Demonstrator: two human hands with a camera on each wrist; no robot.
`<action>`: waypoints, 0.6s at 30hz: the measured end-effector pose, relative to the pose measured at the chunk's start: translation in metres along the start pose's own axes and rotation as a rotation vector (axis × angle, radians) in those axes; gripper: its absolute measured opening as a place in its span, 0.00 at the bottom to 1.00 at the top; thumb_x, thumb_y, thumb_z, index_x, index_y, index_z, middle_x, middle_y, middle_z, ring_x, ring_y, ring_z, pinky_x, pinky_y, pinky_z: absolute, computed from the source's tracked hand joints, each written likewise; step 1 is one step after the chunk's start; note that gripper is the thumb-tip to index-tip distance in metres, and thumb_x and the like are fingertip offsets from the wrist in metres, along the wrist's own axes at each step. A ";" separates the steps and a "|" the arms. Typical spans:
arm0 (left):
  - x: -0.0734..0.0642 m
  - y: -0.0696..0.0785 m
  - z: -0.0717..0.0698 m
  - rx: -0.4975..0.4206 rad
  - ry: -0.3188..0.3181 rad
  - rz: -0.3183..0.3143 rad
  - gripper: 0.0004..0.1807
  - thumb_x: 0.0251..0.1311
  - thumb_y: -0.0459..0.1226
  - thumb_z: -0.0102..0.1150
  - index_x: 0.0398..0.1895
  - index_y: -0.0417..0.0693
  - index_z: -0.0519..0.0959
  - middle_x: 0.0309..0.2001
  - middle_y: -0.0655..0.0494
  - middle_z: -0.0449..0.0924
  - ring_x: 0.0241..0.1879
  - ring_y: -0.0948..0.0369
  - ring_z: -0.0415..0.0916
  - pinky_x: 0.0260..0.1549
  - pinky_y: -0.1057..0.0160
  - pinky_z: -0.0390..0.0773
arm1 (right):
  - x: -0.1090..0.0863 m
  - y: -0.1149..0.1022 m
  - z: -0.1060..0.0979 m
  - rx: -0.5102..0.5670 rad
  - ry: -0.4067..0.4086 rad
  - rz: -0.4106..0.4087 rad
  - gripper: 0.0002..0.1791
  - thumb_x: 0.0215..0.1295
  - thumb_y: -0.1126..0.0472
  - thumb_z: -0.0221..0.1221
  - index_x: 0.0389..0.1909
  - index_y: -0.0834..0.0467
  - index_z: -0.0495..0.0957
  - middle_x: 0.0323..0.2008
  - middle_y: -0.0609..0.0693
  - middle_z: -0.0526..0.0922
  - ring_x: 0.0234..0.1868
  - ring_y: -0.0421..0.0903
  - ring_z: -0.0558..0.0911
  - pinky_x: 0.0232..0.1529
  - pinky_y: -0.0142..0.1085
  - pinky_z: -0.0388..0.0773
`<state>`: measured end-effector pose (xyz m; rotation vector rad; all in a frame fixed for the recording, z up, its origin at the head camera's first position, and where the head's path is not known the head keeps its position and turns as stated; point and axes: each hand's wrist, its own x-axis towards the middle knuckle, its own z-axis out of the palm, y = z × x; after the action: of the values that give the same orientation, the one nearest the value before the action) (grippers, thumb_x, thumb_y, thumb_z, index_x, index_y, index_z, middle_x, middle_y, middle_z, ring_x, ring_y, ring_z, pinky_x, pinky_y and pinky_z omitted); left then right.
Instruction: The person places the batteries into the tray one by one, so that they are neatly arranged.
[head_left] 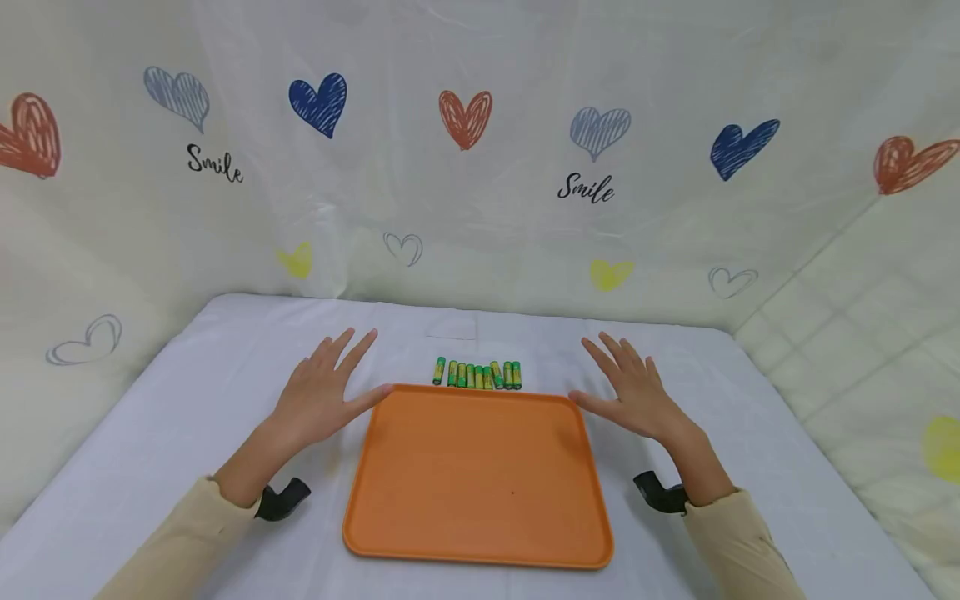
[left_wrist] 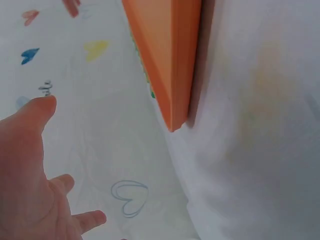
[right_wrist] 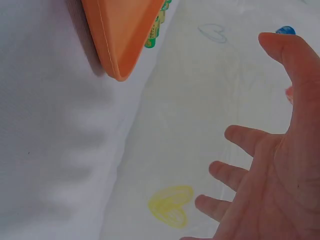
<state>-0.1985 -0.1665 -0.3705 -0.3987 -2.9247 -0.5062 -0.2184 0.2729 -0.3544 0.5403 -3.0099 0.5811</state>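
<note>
An orange tray lies on the white-covered table, with nothing in it but a tiny dark speck. Just behind its far rim, several green and yellow batteries form a row. My left hand hovers by the tray's far left corner, fingers spread and holding nothing. On the other side, my right hand is held up near the far right corner, its fingers likewise spread. In the right wrist view a few batteries peek out past the tray's edge. The left wrist view shows the tray's corner beyond my thumb.
A white cloth covers the table. Behind it hangs a pale backdrop printed with hearts and the word "Smile". Black wrist straps or mounts show at both sleeves.
</note>
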 end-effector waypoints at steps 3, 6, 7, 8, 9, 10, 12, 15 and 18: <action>-0.003 -0.003 0.004 -0.014 0.021 0.015 0.46 0.64 0.66 0.47 0.79 0.59 0.46 0.75 0.41 0.49 0.71 0.38 0.51 0.61 0.32 0.60 | 0.002 0.000 0.003 -0.011 -0.011 -0.017 0.48 0.63 0.36 0.58 0.78 0.50 0.48 0.77 0.60 0.43 0.75 0.66 0.39 0.66 0.71 0.33; -0.005 -0.005 0.008 -0.035 0.027 0.023 0.46 0.65 0.64 0.49 0.79 0.58 0.46 0.74 0.40 0.51 0.70 0.40 0.54 0.58 0.33 0.64 | 0.004 0.000 0.006 -0.012 -0.025 -0.027 0.48 0.63 0.36 0.59 0.77 0.52 0.50 0.77 0.60 0.43 0.75 0.66 0.40 0.67 0.70 0.37; -0.006 -0.006 0.009 -0.042 0.027 0.028 0.45 0.65 0.63 0.49 0.79 0.58 0.46 0.74 0.40 0.51 0.70 0.41 0.54 0.57 0.33 0.65 | 0.004 -0.001 0.006 -0.007 -0.028 -0.029 0.48 0.63 0.36 0.59 0.77 0.52 0.50 0.77 0.61 0.43 0.75 0.66 0.40 0.67 0.70 0.39; -0.007 -0.007 0.011 -0.053 0.029 0.035 0.45 0.65 0.62 0.50 0.79 0.57 0.46 0.74 0.40 0.52 0.70 0.41 0.55 0.57 0.33 0.65 | 0.005 -0.001 0.007 -0.003 -0.032 -0.031 0.49 0.63 0.36 0.59 0.77 0.53 0.50 0.77 0.61 0.43 0.75 0.66 0.40 0.66 0.70 0.41; -0.008 -0.008 0.012 -0.063 0.030 0.044 0.45 0.65 0.61 0.50 0.79 0.57 0.46 0.74 0.40 0.53 0.69 0.41 0.56 0.57 0.34 0.65 | 0.005 -0.002 0.007 0.005 -0.036 -0.035 0.49 0.62 0.37 0.60 0.77 0.53 0.50 0.77 0.61 0.43 0.75 0.66 0.39 0.66 0.70 0.42; -0.009 -0.008 0.014 -0.073 0.034 0.056 0.44 0.66 0.61 0.51 0.79 0.57 0.47 0.73 0.41 0.55 0.69 0.41 0.57 0.57 0.34 0.66 | 0.006 -0.002 0.008 0.011 -0.038 -0.043 0.49 0.62 0.37 0.61 0.77 0.53 0.51 0.76 0.61 0.43 0.75 0.66 0.40 0.66 0.70 0.44; -0.010 -0.009 0.016 -0.101 0.043 0.082 0.44 0.66 0.58 0.53 0.78 0.56 0.48 0.72 0.42 0.57 0.68 0.42 0.60 0.57 0.36 0.67 | 0.007 -0.004 0.009 0.020 -0.041 -0.058 0.49 0.61 0.38 0.62 0.77 0.53 0.51 0.76 0.61 0.44 0.75 0.67 0.40 0.64 0.71 0.47; -0.012 -0.010 0.018 -0.147 0.048 0.109 0.42 0.66 0.55 0.56 0.77 0.53 0.51 0.70 0.44 0.60 0.66 0.45 0.62 0.59 0.39 0.68 | 0.009 -0.005 0.010 0.023 -0.035 -0.095 0.48 0.61 0.41 0.64 0.76 0.54 0.53 0.76 0.62 0.46 0.74 0.69 0.41 0.63 0.71 0.50; -0.014 -0.011 0.019 -0.177 0.041 0.112 0.40 0.66 0.53 0.57 0.76 0.50 0.54 0.69 0.44 0.62 0.66 0.45 0.63 0.60 0.41 0.67 | 0.011 -0.006 0.011 0.041 -0.022 -0.136 0.47 0.61 0.45 0.66 0.75 0.57 0.55 0.74 0.65 0.48 0.73 0.70 0.44 0.63 0.71 0.52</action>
<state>-0.1905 -0.1735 -0.3940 -0.5631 -2.8080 -0.7494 -0.2265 0.2597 -0.3616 0.7509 -2.9573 0.6325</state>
